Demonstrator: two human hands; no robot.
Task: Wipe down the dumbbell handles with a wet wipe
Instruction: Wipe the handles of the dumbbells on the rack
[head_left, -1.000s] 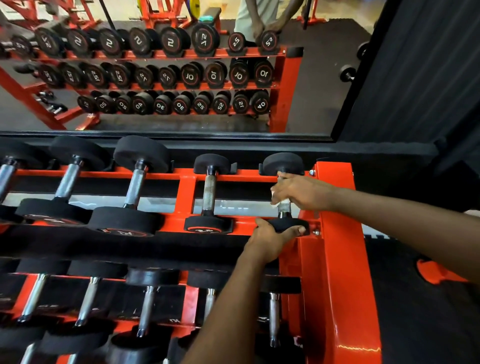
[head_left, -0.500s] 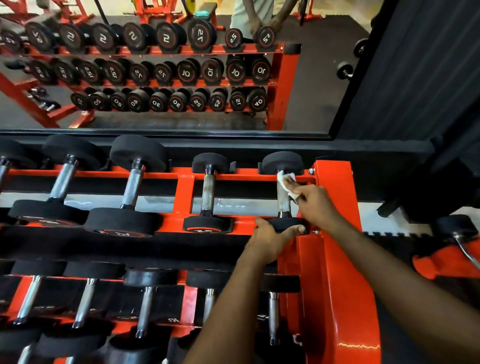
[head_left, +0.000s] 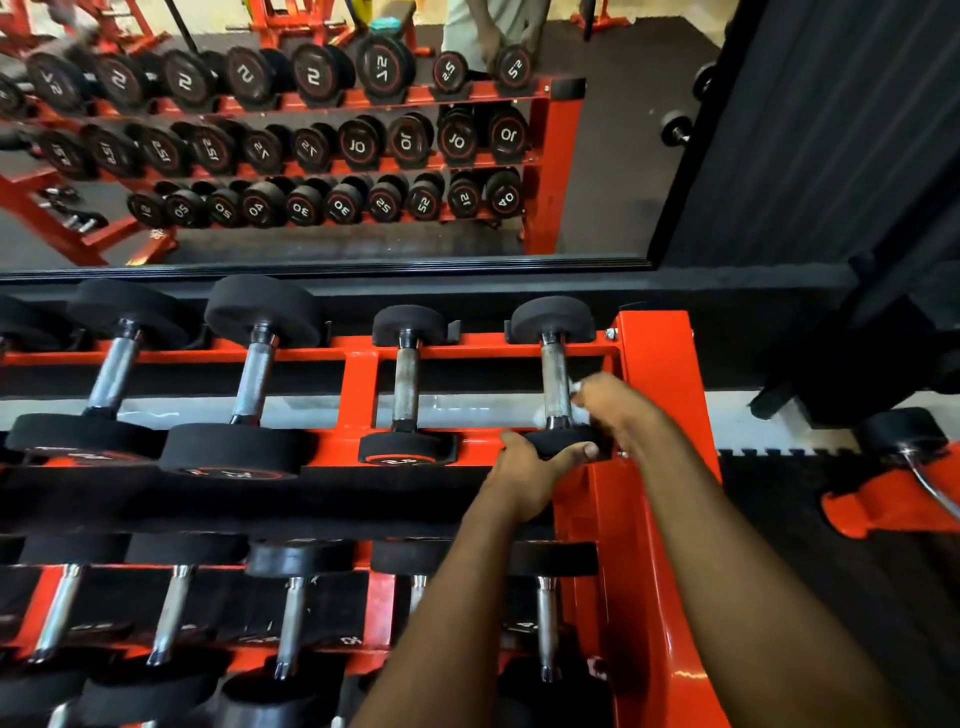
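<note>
1. I see the dumbbell (head_left: 553, 358) lying at the right end of the top shelf of the glossy orange rack (head_left: 655, 374), a knurled steel handle (head_left: 554, 382) between round matte black heads.
2. The left hand (head_left: 527, 467) curls round the near head.
3. The right hand (head_left: 621, 410) pinches a crumpled white wipe (head_left: 575, 387) against the handle's lower end.

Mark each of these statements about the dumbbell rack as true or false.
1. The left hand holds the near head of the rightmost dumbbell on the top tier. True.
2. The right hand rests on the orange rack, away from any handle. False: it presses a white wipe against that dumbbell's handle.
3. A hand touches the neighbouring dumbbell. False: neither hand touches it.
4. A mirror behind the rack reflects rows of dumbbells. True.
</note>
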